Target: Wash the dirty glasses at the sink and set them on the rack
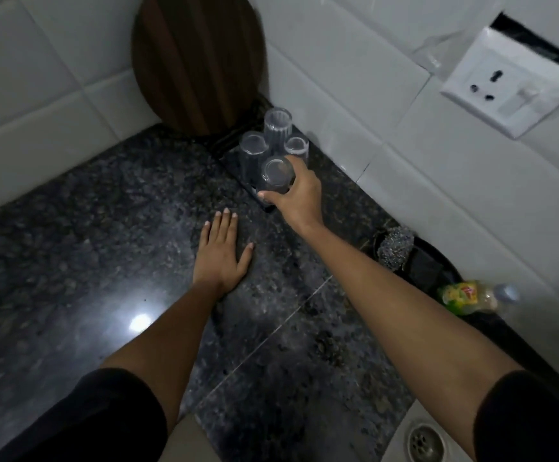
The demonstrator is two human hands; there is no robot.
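The bench [104, 261] is black stone speckled with grey, and the wall tiles [404, 181] behind it are plain white, as is the socket plate [518, 91]. A round board [198, 61] shows dark brown wood grain in stripes. The glasses [276, 128] are clear, one ribbed; the bottle [468, 296] wears a yellow-green label.

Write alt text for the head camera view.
The right hand sets an upturned glass on the dark rack beside three others, while the left hand rests flat on the black granite counter.
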